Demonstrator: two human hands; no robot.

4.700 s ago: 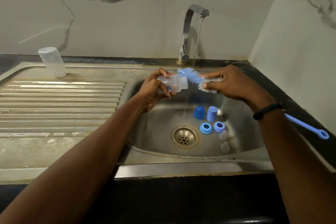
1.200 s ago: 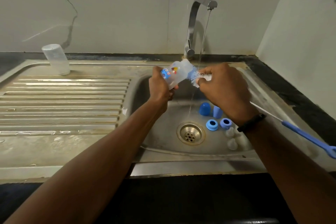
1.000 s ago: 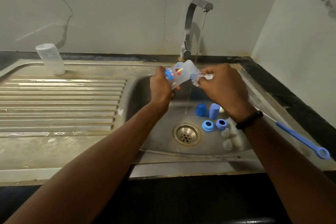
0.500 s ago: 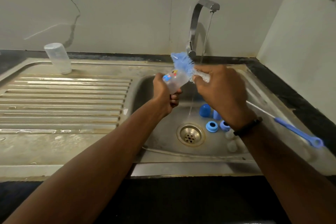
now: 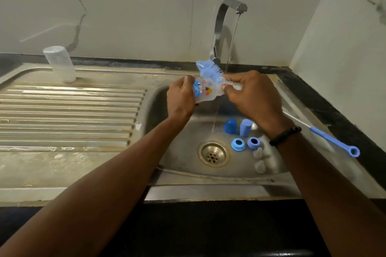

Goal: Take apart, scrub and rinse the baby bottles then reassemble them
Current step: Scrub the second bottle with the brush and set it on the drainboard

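Marble-veined walls back a steel sink unit (image 5: 83,173) with a ribbed drainboard on the left, and the basin (image 5: 188,131) sits under a tap (image 5: 224,27) that runs a thin stream, likely left on so each part can be rinsed as soon as it is scrubbed.

Both arms reach over the basin, probably so drips and suds fall into it and not on the counter. One bottle (image 5: 59,63) stands mouth-down on the drainboard's far edge, a position that lets it drain; I judge it already washed.

Held in the air over the basin's near-left rim, just beside the stream, is the second bottle (image 5: 203,91), the one with the printed cartoon. The left hand (image 5: 180,98) wraps around its body, tilting it toward the other hand to meet the bristles. The right hand (image 5: 253,98) grips the brush (image 5: 210,71) close to its head, fingers clenched on the stem, which gives short, firm strokes; the long blue handle trails off behind the wrist. The bristles lie against the bottle's upper end, outside it as far as I can tell.

On the basin floor by the drain (image 5: 213,153) wait two caps (image 5: 229,125), two collars (image 5: 238,144) and pale teats (image 5: 259,153), grouped for their own turn.
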